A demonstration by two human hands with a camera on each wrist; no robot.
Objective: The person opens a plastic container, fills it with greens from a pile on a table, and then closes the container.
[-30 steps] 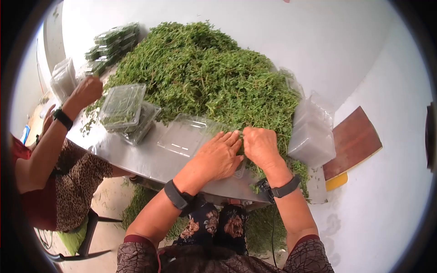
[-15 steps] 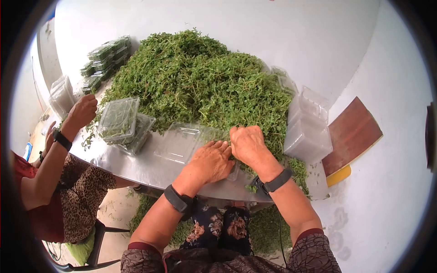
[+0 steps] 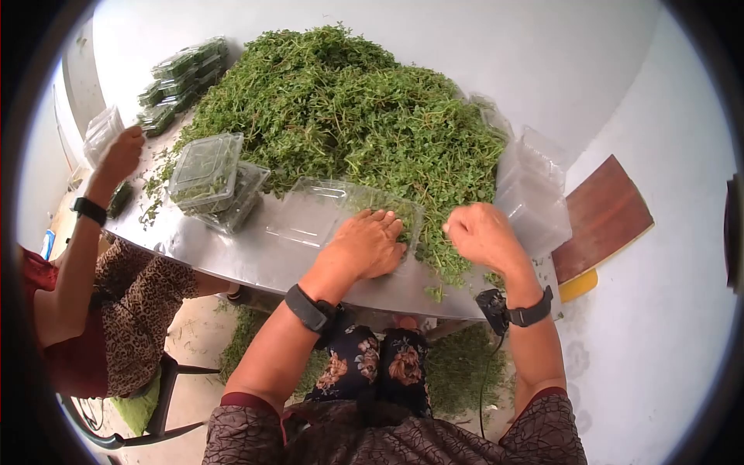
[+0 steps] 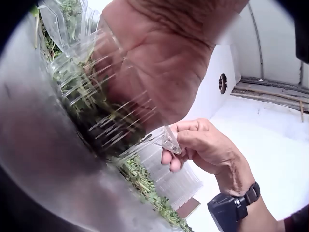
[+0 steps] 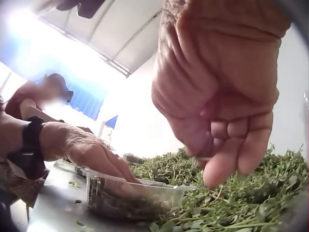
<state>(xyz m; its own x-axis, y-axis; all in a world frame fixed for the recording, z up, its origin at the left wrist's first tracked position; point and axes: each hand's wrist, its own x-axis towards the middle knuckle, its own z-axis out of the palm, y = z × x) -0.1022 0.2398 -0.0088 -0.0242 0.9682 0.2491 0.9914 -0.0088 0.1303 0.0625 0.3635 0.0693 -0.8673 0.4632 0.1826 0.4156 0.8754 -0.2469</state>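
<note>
In the head view my left hand [image 3: 368, 246] reaches into an open clear plastic clamshell box. Its fingers lie extended over leafy green sprigs inside the box [image 4: 108, 118], whose ribbed wall shows in the left wrist view. The box's transparent lid [image 3: 298, 221] lies folded back to the left on the metal table. To the right of the box, my right hand [image 3: 484, 236] hovers over the edge of a large heap of green sprigs [image 3: 349, 108]. In the right wrist view its fingers [image 5: 224, 166] are curled, and nothing shows between them.
Two filled clamshell boxes [image 3: 209, 178] are stacked left of the lid. Nested clear boxes [image 3: 535, 194] stand at the right, near a reddish-brown board [image 3: 608, 221]. More filled boxes [image 3: 182, 74] are piled at the back left. Another person's hand [image 3: 120, 159] is at the left end.
My right hand has moved away from the left hand to the right, leaving a gap between them. My left hand stays at the box. The other person's hand has shifted left.
</note>
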